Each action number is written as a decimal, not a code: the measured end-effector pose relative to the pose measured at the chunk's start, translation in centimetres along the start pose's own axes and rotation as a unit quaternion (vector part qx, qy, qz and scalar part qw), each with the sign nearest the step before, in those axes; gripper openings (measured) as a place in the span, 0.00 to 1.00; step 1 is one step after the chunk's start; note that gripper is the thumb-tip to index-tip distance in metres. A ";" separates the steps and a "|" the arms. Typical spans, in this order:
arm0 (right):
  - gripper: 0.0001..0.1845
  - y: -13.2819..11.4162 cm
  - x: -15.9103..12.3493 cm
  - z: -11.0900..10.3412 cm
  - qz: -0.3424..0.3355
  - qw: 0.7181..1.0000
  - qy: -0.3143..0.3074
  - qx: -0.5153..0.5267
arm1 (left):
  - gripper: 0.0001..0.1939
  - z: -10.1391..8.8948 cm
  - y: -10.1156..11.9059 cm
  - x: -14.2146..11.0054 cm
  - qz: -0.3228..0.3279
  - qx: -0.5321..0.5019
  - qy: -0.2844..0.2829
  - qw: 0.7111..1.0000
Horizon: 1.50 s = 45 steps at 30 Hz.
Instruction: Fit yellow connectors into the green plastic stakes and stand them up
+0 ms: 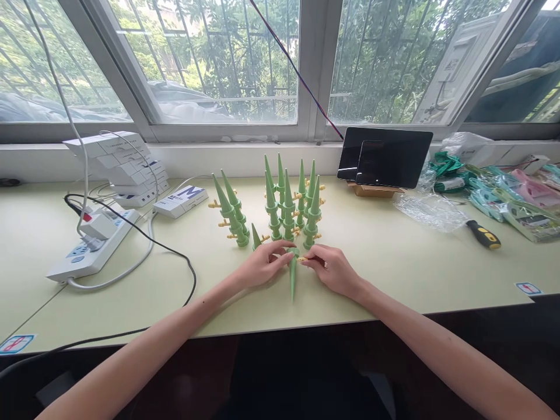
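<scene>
Near the table's front edge, my left hand is closed around the upper part of a green watering spike, whose tip points toward me. My right hand pinches a small yellow valve at the spike's side; whether the valve is seated in it is unclear. Behind my hands, several green spikes with yellow valves stand tip up in stacks: a left pair, a middle group and a right one. A single green spike pokes up just behind my left hand, its base hidden.
At left lie a white power strip, a black cable and stacked white boxes. A dark tablet leans at the back right behind a phone. Clear plastic wrap, a screwdriver and bagged items lie right.
</scene>
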State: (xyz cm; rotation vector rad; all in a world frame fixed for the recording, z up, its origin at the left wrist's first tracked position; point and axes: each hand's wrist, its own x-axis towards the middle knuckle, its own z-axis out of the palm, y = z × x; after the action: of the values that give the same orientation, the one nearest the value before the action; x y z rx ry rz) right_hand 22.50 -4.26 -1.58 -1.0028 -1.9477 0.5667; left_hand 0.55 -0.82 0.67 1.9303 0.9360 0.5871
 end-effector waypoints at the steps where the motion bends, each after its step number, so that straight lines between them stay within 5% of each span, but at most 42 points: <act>1: 0.14 -0.1 0.0 0.0 0.006 1.000 0.000 0.007 | 0.24 -0.1 0.0 0.0 -0.007 -0.026 -0.012 1.000; 15: 0.22 -0.2 0.6 -0.7 0.162 0.947 -0.154 0.231 | 0.19 -0.3 0.3 0.0 0.012 -0.115 0.043 0.992; 45: 0.16 -0.4 0.1 -0.3 0.088 0.984 -0.076 0.137 | 0.15 0.2 -0.3 0.0 0.011 -0.171 -0.014 0.985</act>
State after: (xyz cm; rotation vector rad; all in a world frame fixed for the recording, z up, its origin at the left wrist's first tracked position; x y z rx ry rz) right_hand 22.54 -4.39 -1.08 -0.9829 -1.8589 1.0083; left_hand 0.63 -0.81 0.32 1.6383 0.7427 0.6833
